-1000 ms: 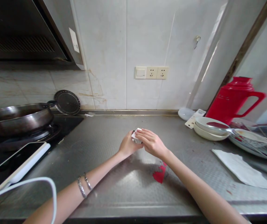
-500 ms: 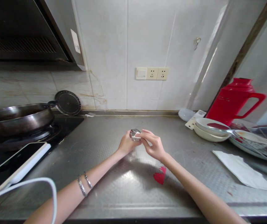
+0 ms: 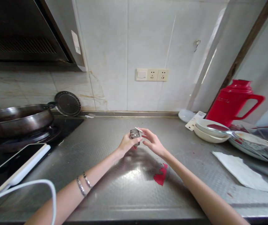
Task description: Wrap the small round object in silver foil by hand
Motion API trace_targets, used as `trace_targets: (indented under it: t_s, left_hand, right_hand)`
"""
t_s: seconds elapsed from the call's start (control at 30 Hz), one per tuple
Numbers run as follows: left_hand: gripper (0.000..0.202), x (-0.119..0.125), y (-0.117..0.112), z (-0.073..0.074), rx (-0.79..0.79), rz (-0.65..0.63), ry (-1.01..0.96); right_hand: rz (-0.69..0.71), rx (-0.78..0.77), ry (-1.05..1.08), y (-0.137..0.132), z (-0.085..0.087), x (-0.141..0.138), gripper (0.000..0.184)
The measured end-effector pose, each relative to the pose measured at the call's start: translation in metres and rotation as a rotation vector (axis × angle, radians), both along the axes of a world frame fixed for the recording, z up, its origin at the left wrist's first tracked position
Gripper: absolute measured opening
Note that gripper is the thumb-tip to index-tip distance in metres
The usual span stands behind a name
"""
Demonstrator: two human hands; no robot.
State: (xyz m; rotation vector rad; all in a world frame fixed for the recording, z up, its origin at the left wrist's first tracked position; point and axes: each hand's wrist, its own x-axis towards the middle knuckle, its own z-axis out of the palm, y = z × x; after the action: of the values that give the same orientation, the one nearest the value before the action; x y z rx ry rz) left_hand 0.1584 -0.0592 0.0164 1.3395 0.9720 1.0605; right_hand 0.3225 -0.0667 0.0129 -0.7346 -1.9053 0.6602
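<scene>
Over the middle of the steel counter point(image 3: 106, 175), my left hand point(image 3: 126, 144) is closed around a small clear cup-like container point(image 3: 134, 135). My right hand point(image 3: 151, 142) is beside it, fingertips pinching a thin white lid or seal point(image 3: 138, 129) peeled up from the container's top. A scrap of red wrapper point(image 3: 160, 175) lies on the counter just below my right wrist.
A dark pan point(image 3: 17, 118) sits on the hob at left, a tablet point(image 3: 14, 165) and white cable point(image 3: 21, 187) in front of it. At right stand a red jug point(image 3: 234, 100), stacked bowls point(image 3: 210, 129), plates and a white paper point(image 3: 239, 170).
My right hand has pulled the white lid up off the container and drawn back to the right; the container's top now shows. My left hand lifted slightly.
</scene>
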Motion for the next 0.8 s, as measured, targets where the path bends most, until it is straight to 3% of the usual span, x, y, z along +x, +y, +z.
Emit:
trace_targets:
  t_s: [0.07,0.17,0.4,0.6,0.67,0.73,0.8]
  left_hand:
    - [0.044,-0.002,0.001,0.001,-0.028,-0.026,0.002]
    - [0.044,-0.003,0.001,0.001,-0.068,-0.062,-0.005]
    - [0.046,-0.002,-0.001,0.004,-0.072,-0.129,0.006]
    - [0.064,-0.02,0.011,0.01,-0.025,-0.414,0.065]
    - [0.078,-0.026,0.017,0.009,0.01,-0.459,0.116]
    - [0.108,-0.028,0.021,0.006,0.089,-0.358,0.11]
    - [0.124,-0.026,0.02,0.001,0.152,-0.296,0.082]
  right_hand:
    - [0.083,-0.02,-0.031,-0.002,0.0,-0.001,0.065]
    - [0.094,0.004,-0.04,-0.003,-0.003,-0.005,0.077]
    - [0.024,0.022,0.003,-0.005,-0.004,-0.013,0.068]
    - [0.017,-0.094,0.165,0.0,-0.005,-0.012,0.065]
    - [0.023,-0.174,0.248,0.003,-0.006,-0.012,0.063]
    - [0.011,-0.244,0.3,0.004,-0.006,-0.013,0.058]
    - [-0.011,-0.288,0.321,0.003,-0.005,-0.015,0.052]
